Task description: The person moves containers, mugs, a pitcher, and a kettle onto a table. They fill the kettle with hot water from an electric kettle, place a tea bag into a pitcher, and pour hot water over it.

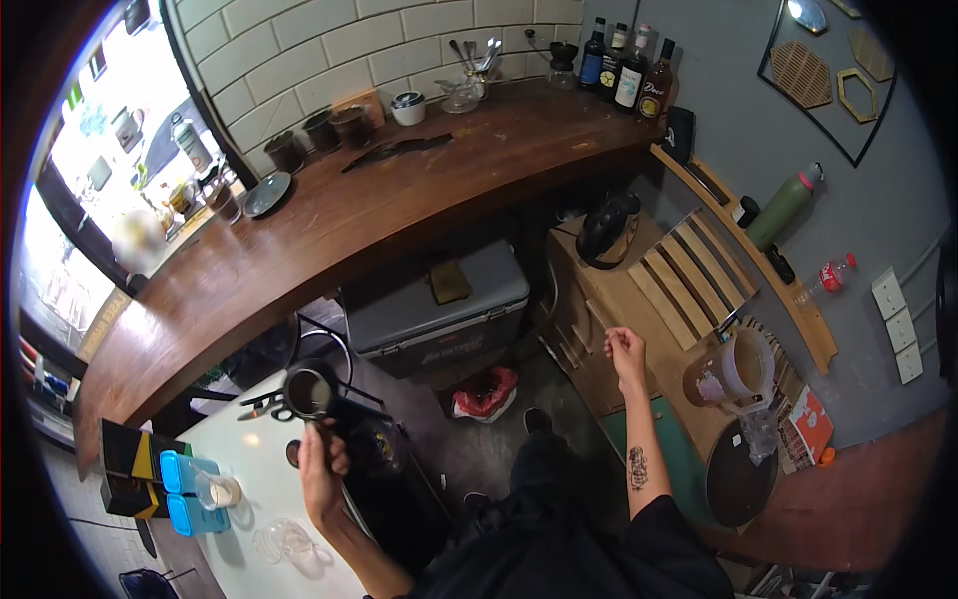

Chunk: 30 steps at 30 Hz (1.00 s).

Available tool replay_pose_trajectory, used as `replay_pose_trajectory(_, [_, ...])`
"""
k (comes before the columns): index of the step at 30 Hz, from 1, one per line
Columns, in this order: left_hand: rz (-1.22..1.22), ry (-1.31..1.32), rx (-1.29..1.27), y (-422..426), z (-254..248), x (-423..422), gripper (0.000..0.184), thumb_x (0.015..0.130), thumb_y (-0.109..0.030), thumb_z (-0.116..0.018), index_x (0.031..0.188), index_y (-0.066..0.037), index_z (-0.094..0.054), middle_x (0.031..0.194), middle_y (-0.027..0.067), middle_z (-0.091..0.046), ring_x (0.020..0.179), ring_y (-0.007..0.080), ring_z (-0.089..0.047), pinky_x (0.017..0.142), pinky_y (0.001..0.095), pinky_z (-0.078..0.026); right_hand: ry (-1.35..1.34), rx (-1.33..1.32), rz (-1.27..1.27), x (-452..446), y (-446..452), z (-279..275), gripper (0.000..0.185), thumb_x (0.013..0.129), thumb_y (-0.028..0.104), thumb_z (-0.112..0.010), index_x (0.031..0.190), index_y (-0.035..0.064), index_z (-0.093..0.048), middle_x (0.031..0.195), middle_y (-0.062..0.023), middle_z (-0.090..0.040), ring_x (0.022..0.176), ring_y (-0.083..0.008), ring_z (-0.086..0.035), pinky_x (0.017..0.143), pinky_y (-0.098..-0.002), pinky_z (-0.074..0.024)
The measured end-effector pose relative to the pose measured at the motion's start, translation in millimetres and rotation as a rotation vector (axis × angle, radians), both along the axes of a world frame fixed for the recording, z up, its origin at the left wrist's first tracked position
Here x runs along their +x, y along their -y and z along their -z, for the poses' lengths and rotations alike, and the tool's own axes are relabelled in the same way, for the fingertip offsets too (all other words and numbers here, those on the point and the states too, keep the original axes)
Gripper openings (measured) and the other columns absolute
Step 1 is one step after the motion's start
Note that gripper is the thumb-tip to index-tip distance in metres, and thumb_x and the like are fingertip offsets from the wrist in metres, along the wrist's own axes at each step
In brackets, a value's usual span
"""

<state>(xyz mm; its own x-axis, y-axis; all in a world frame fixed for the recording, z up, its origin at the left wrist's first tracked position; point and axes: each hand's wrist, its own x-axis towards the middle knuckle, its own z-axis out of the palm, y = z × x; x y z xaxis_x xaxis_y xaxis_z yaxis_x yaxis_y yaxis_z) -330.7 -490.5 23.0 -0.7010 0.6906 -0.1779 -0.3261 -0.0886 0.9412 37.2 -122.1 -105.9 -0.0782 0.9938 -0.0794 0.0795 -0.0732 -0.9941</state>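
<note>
My left hand (321, 474) is closed round the handle of a small dark pot (307, 392) with a round, shiny rim and a dark inside. It is over the white table at the left; whether the pot rests on anything, I cannot tell. Black-handled tools (262, 404) lie just beyond it. My right hand (626, 354) hangs in the air beside the wooden cabinet top, fingers curled in, with nothing visible in them. Closest to that hand are a wooden slatted rack (694, 280) and a clear plastic jug (728, 371) with brownish contents.
A grey cooler box (439, 309) stands under the curved wooden counter (399, 205). Bottles (631, 80) and jars line the counter's back. Blue-lidded containers (192, 494) and clear plastic cups (284, 544) are on the white table. A red-lined bin (486, 392) sits on the floor.
</note>
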Motion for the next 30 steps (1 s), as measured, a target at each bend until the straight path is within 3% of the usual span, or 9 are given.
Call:
replay_pose_trajectory(5, [0.290, 0.023, -0.158, -92.7, -3.5, 57.6, 0.043, 0.106, -0.042, -0.040, 0.106, -0.003, -0.059, 0.066, -0.0048, -0.042, 0.053, 0.0029, -0.034, 0.047, 0.0187, -0.026, 0.005, 0.035, 0.042, -24.5, -114.7, 2.4, 0.017, 0.101, 0.014, -0.058, 0.105, -0.0002, -0.065, 0.086, -0.0027, -0.063, 0.078, -0.0086, -0.059, 0.070, -0.0231, -0.0488])
replay_pose_trajectory(11, [0.454, 0.115, -0.365, -207.6, 35.5, 114.2, 0.049, 0.106, -0.047, -0.039, 0.097, -0.005, -0.063, 0.065, -0.0067, -0.043, 0.053, 0.0019, -0.034, 0.047, 0.0191, -0.025, -0.013, 0.086, 0.241, -73.9, -236.8, 22.2, 0.048, 0.089, 0.027, -0.077, 0.119, -0.0046, -0.057, 0.107, -0.0059, -0.065, 0.099, -0.0121, -0.060, 0.088, -0.0268, -0.0479])
replay_pose_trajectory(13, [0.470, 0.128, -0.417, -240.0, 37.4, 129.7, 0.049, 0.106, -0.047, -0.039, 0.097, -0.005, -0.063, 0.065, -0.0060, -0.044, 0.053, 0.0025, -0.033, 0.047, 0.0198, -0.025, -0.105, -0.030, 0.104, -81.0, -265.0, 39.7, 0.059, 0.088, 0.031, -0.077, 0.129, -0.0044, -0.053, 0.127, -0.0178, -0.060, 0.117, -0.0231, -0.058, 0.102, -0.0346, -0.0426])
replay_pose_trajectory(17, [0.470, 0.168, -0.409, -281.9, 50.6, 143.5, 0.046, 0.106, -0.045, -0.042, 0.097, -0.004, -0.062, 0.068, -0.0060, -0.045, 0.057, 0.0027, -0.038, 0.047, 0.0193, -0.028, -0.274, -0.047, 0.255, -92.4, -293.1, 85.2, 0.047, 0.091, 0.023, -0.073, 0.124, -0.0015, -0.051, 0.117, -0.0118, -0.062, 0.111, -0.0206, -0.058, 0.099, -0.0327, -0.0420])
replay_pose_trajectory(19, [0.478, 0.180, -0.426, -295.1, 51.0, 147.9, 0.044, 0.106, -0.043, -0.042, 0.096, -0.005, -0.061, 0.069, -0.0060, -0.045, 0.058, 0.0026, -0.039, 0.047, 0.0190, -0.028, -0.253, 0.003, -0.014, -79.7, -278.1, 57.4, 0.047, 0.093, 0.023, -0.071, 0.126, -0.0026, -0.050, 0.112, -0.0121, -0.063, 0.107, -0.0221, -0.058, 0.096, -0.0348, -0.0430])
replay_pose_trajectory(20, [0.463, 0.180, -0.436, -301.6, 55.7, 149.3, 0.044, 0.106, -0.044, -0.042, 0.096, -0.005, -0.061, 0.069, -0.0060, -0.045, 0.057, 0.0027, -0.038, 0.047, 0.0190, -0.028, -0.189, 0.050, 0.013, -80.7, -277.0, 50.8, 0.027, 0.095, 0.016, -0.068, 0.114, 0.0026, -0.055, 0.096, -0.0036, -0.064, 0.090, -0.0125, -0.059, 0.082, -0.0285, -0.0452])
replay_pose_trajectory(27, [0.473, 0.172, -0.512, -335.6, 61.1, 150.3, 0.046, 0.106, -0.047, -0.039, 0.098, -0.006, -0.059, 0.066, -0.0054, -0.042, 0.051, 0.0037, -0.035, 0.046, 0.0201, -0.028, -0.061, 0.158, -0.009, -70.7, -277.5, 65.6, 0.030, 0.095, 0.019, -0.068, 0.113, -0.0007, -0.055, 0.098, -0.0059, -0.065, 0.092, -0.0123, -0.060, 0.083, -0.0277, -0.0471])
replay_pose_trajectory(28, [0.482, 0.161, -0.517, -339.0, 58.7, 150.8, 0.046, 0.106, -0.047, -0.039, 0.099, -0.006, -0.058, 0.066, -0.0053, -0.042, 0.051, 0.0040, -0.035, 0.046, 0.0207, -0.028, -0.103, 0.165, 0.036, -73.4, -271.4, 60.1, 0.039, 0.094, 0.029, -0.068, 0.106, -0.0057, -0.058, 0.089, -0.0149, -0.066, 0.084, -0.0217, -0.063, 0.078, -0.0358, -0.0491])
replay_pose_trajectory(30, [0.467, 0.159, -0.526, -342.5, 64.6, 151.0, 0.046, 0.106, -0.047, -0.039, 0.100, -0.006, -0.058, 0.065, -0.0053, -0.042, 0.050, 0.0041, -0.035, 0.046, 0.0209, -0.028, -0.117, 0.169, 0.045, -78.3, -267.9, 64.1, 0.037, 0.095, 0.029, -0.068, 0.104, -0.0057, -0.058, 0.087, -0.0143, -0.066, 0.083, -0.0198, -0.062, 0.076, -0.0347, -0.0487])
